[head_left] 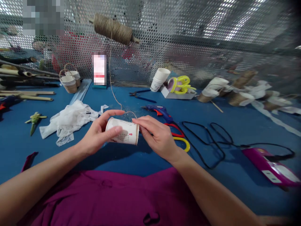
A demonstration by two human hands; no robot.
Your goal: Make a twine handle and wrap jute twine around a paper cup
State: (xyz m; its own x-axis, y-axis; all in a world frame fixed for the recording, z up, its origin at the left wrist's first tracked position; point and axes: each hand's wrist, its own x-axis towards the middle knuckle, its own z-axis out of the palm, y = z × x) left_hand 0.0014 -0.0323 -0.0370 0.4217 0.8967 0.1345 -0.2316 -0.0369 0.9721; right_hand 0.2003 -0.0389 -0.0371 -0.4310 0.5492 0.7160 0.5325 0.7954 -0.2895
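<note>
A white paper cup with printed marks lies on its side in the air above the table. My left hand is closed around it, thumb on the near side and index finger stretched above. Brown twine hangs from a spool on the mesh and runs to the cup's right end, where a band of it circles the rim. There my right hand pinches the twine against the rim with its fingertips. Just beyond my right hand lie a blue glue gun and scissors with red and yellow handles.
Crumpled white lace fabric lies left. Behind are blue pliers, stacked paper cups, a box of yellow-rimmed tape and small twine-handled buckets. A black cord loops toward a purple power strip. Perforated metal closes off the back.
</note>
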